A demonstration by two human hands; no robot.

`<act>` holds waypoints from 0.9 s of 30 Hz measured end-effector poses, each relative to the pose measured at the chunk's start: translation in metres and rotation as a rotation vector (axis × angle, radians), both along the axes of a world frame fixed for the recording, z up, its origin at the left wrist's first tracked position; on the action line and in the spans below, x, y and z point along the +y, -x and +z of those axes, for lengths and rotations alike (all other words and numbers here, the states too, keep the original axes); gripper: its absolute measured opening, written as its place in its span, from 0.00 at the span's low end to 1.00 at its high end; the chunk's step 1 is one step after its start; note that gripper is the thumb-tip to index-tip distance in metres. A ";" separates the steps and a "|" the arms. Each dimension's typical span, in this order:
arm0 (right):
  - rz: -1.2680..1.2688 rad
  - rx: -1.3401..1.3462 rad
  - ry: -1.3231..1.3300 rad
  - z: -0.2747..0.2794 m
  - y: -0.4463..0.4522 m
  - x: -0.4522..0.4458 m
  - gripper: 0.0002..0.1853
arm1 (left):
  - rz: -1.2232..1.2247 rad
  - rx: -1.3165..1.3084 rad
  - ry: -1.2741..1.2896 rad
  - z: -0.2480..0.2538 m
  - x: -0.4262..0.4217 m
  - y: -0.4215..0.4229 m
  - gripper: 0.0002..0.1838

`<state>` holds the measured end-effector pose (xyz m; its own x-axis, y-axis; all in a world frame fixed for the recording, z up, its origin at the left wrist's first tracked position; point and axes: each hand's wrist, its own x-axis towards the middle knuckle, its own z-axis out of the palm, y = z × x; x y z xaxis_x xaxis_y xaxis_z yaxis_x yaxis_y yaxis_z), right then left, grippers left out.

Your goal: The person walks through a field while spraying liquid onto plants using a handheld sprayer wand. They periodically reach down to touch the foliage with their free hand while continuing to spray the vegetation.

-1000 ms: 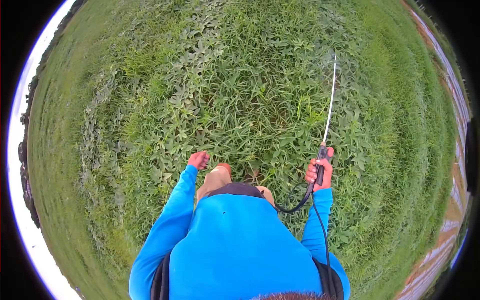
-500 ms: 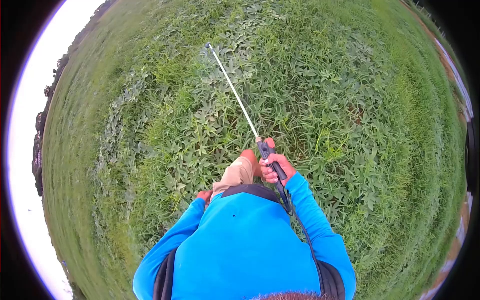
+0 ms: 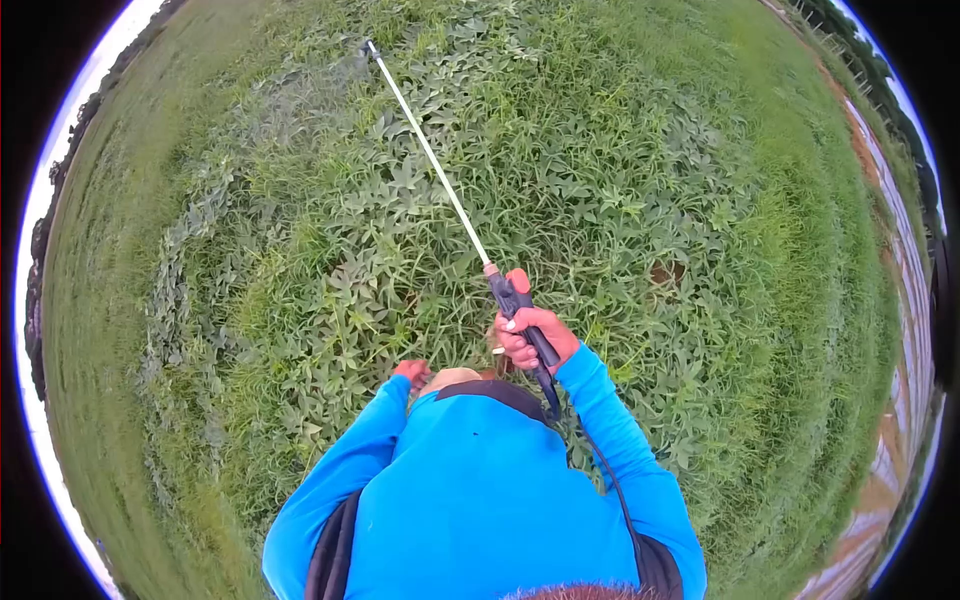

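Observation:
My right hand (image 3: pixel 538 338) is closed around the black handle of a spray wand (image 3: pixel 430 150). An orange-red piece (image 3: pixel 518 281) sits on top of the handle, just ahead of my fingers. The long pale tube slants up and left to a dark nozzle (image 3: pixel 369 49) above the plants, with a faint mist to its left. From the handle's lower end a thin black hose (image 3: pixel 610 470) runs back along my right arm. My left hand (image 3: pixel 412 372) hangs low beside my beige shorts (image 3: pixel 450 379); its fingers are mostly hidden.
Dense broad-leaved plants (image 3: pixel 400 180) mixed with tall grass (image 3: pixel 790 300) surround me. Dark straps (image 3: pixel 335 545) cross my blue sleeves at the shoulders. A strip of bare reddish ground with pale sheeting (image 3: pixel 905 290) borders the field at right, near a fence line.
The wand has swung up and left, its nozzle now farther out. My right hand has shifted slightly left and up. The view has turned, and my leg shows less.

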<state>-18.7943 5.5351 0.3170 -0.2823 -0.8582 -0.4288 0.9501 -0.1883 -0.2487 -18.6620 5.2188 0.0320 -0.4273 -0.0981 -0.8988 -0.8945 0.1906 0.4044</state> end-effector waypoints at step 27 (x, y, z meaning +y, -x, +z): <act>-1.134 -0.134 -1.077 0.063 -0.023 0.296 0.12 | 0.031 -0.133 -0.141 -0.058 0.070 0.169 0.19</act>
<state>-18.7711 5.8315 0.3796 -0.4540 0.4807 -0.7502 0.4673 -0.5884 -0.6599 -18.8307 5.2891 -0.0263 -0.3027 0.0211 -0.9529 -0.9464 0.1117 0.3031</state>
